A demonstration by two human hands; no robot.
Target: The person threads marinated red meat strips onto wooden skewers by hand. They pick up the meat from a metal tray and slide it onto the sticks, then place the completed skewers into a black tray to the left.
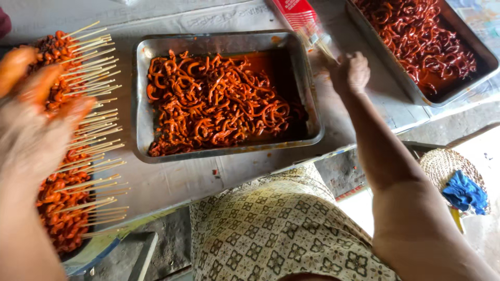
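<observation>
My right hand (350,73) is out at one o'clock, fingers curled around bare bamboo sticks (322,47) poking from the red packet (297,14); how many I've pinched, I can't tell. My left hand (36,122) hovers at nine o'clock, blurred, fingers spread and sauce-stained, holding nothing, just over the loaded skewers (78,156). The steel tray (141,104) of orange marinated strips (219,101) sits dead ahead at twelve. Risks: greasy fingers could let the sticks slip and scatter, my reaching forearm could nudge the tray's right rim, and the left hand could knock the stacked skewers askew.
</observation>
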